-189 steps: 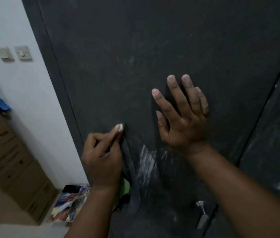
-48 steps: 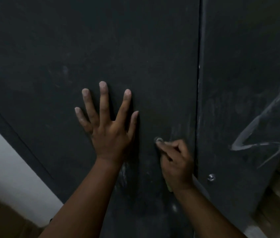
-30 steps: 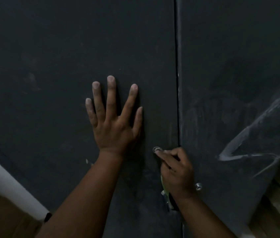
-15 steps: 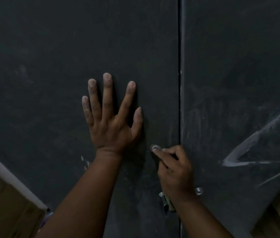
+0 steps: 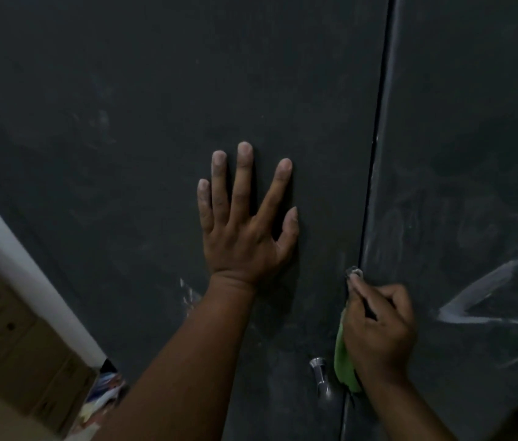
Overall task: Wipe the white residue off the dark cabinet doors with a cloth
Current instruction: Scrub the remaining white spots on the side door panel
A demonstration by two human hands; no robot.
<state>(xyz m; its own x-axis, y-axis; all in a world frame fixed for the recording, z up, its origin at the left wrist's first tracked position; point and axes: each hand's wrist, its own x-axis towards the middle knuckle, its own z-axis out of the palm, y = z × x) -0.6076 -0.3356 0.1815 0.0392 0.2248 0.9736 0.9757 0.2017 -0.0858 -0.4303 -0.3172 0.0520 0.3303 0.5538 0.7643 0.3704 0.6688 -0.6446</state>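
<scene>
Two dark cabinet doors fill the view, the left door [image 5: 156,122] and the right door [image 5: 473,122], split by a vertical gap. My left hand [image 5: 245,224] lies flat on the left door with fingers spread. My right hand [image 5: 378,326] grips a green cloth [image 5: 345,364] and presses its tip against the gap between the doors. Thick white streaks [image 5: 486,297] mark the right door beside that hand. Small white flecks [image 5: 187,291] sit on the left door by my left wrist, and faint smears [image 5: 101,122] higher up.
A metal door handle [image 5: 321,377] sticks out of the left door just below my right hand. At lower left stand a white wall [image 5: 22,259], brown cardboard boxes [image 5: 12,338] and colourful packets [image 5: 105,389] on the floor.
My right hand with the cloth has stayed at the gap between the doors. My left hand remains flat on the left door. The view has shifted slightly to the left.
</scene>
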